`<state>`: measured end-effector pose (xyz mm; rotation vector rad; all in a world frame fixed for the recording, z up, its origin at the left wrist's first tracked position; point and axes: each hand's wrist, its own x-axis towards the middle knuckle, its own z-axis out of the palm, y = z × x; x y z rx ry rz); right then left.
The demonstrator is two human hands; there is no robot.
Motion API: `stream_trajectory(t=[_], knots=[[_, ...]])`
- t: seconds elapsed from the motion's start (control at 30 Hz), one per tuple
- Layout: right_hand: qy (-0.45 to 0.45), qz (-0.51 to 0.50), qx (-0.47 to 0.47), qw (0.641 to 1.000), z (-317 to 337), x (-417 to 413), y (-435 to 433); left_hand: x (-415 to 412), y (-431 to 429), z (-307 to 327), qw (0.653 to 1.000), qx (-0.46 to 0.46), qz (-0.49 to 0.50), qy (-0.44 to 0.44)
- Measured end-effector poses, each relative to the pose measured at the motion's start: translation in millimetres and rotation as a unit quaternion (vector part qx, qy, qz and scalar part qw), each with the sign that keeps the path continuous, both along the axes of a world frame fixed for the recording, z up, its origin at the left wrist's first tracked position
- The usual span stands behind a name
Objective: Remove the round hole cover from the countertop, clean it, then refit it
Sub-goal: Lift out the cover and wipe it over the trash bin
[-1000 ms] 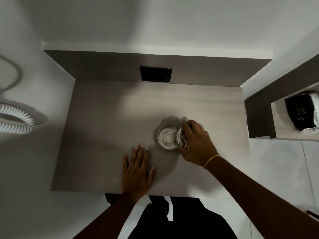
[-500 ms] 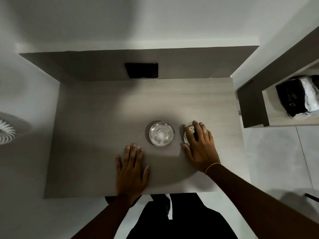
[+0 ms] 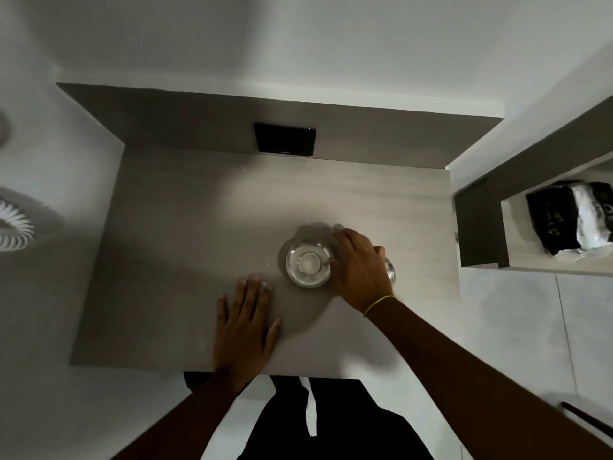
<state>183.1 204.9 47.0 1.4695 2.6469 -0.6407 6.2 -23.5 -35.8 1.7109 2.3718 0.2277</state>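
Note:
A round shiny metal-rimmed hole [image 3: 308,264] sits in the grey countertop [image 3: 199,227], right of centre. Just to its right lies a round shiny cover [image 3: 390,272], mostly hidden under my right hand [image 3: 360,268]. That hand hovers palm down between the two, with its curled fingertips at the hole's right rim. Whether the fingers grip anything is hidden. My left hand [image 3: 243,322] lies flat on the countertop near the front edge, fingers spread, holding nothing.
A black rectangular panel [image 3: 285,139] is set in the raised back wall of the counter. On the right a shelf unit [image 3: 481,227] holds a black and white bundle [image 3: 574,220]. A white coiled hose [image 3: 13,227] lies at the left.
My right hand lifted the cover off the hole and set it down on the right, then moved back left toward the hole's rim. My left hand stayed flat.

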Motion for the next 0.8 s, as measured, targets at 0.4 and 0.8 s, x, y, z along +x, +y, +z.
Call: stream_trajectory(t=[0.4, 0.8], knots=[[-0.028, 0.01, -0.156, 0.987, -10.0, -50.0, 47.5, -2.0, -0.6, -8.9, 1.0, 0.022, 0.003, -0.001], [0.053, -0.014, -0.292, 0.955, 18.0, -77.0, 25.4, -0.1, -9.6, -5.0, 0.998, 0.023, 0.05, 0.003]])
